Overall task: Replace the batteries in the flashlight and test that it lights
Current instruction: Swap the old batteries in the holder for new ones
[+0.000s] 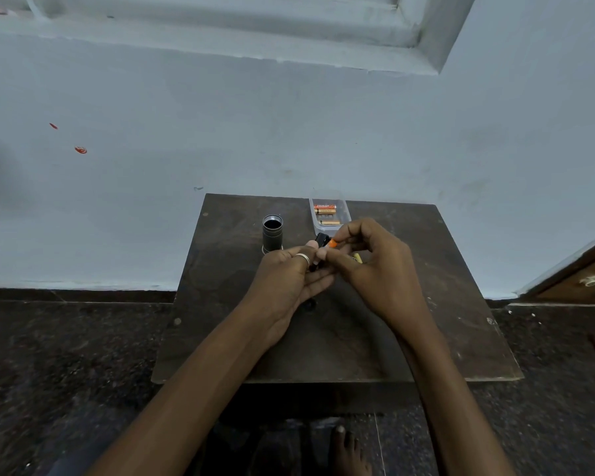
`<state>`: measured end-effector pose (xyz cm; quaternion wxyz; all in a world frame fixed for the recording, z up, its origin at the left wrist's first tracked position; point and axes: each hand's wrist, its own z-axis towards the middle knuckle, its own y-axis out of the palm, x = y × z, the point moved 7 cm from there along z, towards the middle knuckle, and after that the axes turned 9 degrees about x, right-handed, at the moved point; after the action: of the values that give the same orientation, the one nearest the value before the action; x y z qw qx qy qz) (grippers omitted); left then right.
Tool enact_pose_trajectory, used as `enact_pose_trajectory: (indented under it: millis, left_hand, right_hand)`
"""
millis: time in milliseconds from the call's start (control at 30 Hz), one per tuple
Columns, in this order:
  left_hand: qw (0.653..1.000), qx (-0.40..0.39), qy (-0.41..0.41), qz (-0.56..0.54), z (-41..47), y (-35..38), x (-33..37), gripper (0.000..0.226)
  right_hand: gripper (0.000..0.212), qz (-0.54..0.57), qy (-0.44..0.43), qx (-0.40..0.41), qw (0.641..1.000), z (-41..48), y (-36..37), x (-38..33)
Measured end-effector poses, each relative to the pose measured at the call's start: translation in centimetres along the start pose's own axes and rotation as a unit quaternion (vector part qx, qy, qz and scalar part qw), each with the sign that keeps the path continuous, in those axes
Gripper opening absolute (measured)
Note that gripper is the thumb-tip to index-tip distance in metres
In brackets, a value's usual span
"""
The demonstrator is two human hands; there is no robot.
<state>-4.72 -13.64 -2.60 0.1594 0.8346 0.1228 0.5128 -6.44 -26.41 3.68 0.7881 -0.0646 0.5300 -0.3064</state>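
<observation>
— Looking at the worktop [426,304], what is it made of?

— A dark, flat board, dull and scuffed, lying on a speckled stone floor [66,355] against a pale blue plastered wall [186,132].

— And the flashlight?

— Its flashlight body [272,233], a dark metal tube, stands upright on the far left of the worktop with its open round end up, just beyond the hands. To its right at the far edge sits a clear plastic box [344,205] with gold-and-red cylindrical batteries [325,210] lying in it.

— What are the hands doing?

— The left hand [285,283] is curled round a small black holder [322,240], a silver ring [303,258] on one finger. The right hand [378,266] pinches an orange-tipped battery [333,242] between thumb and forefinger, right at the holder's far end. The two hands touch over the middle of the worktop.

— Anything hidden?

— The fingers cover most of the holder. A yellow piece [358,257] peeps out beneath the right hand; I cannot tell what it is. A bare foot [349,448] shows on the floor at the near edge.
</observation>
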Motion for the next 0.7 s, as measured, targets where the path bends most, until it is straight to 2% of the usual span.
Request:
enact_pose_trajectory:
  millis: [100, 167, 233, 300, 367, 467, 567, 700]
  left_hand:
    - [1.000, -0.008, -0.007, -0.001, -0.3, 0.6, -0.1, 0.026]
    - [1.000, 0.010, -0.020, -0.007, -0.3, 0.5, -0.1, 0.025]
    - [0.999, 0.019, -0.032, -0.010, -0.3, 0.3, 0.0, 0.027]
    - [0.999, 0.016, -0.039, -0.006, -0.4, 0.2, 0.0, 0.030]
    - [0.999, 0.012, -0.046, -0.001, -0.6, 0.3, 0.0, 0.033]
    - [0.999, 0.007, -0.047, 0.003, -0.8, 0.5, -0.1, 0.035]
    - [0.999, 0.001, -0.050, 0.003, -0.9, 0.8, -0.2, 0.036]
    - [0.998, -0.001, -0.056, 0.007, -1.0, 1.0, -0.4, 0.035]
  right_hand:
    - [0.018, 0.088, 0.092, 0.018, 0.992, 0.2, 0.0, 0.5]
    - [0.019, 0.162, 0.168, 0.054, 0.971, 0.3, -0.7, 1.3]
    - [0.021, 0.188, 0.207, 0.096, 0.955, 0.5, -2.0, 2.2]
    - [0.026, 0.122, 0.210, 0.122, 0.962, 0.5, -3.4, 3.5]
    - [0.034, -0.026, 0.182, 0.123, 0.975, 0.5, -4.4, 4.9]
    - [0.044, -0.195, 0.145, 0.098, 0.965, 0.1, -4.9, 6.5]
    - [0.045, -0.257, 0.124, 0.076, 0.955, -0.3, -4.4, 7.2]
    - [0.044, -0.281, 0.104, 0.052, 0.953, -0.4, -3.5, 7.3]
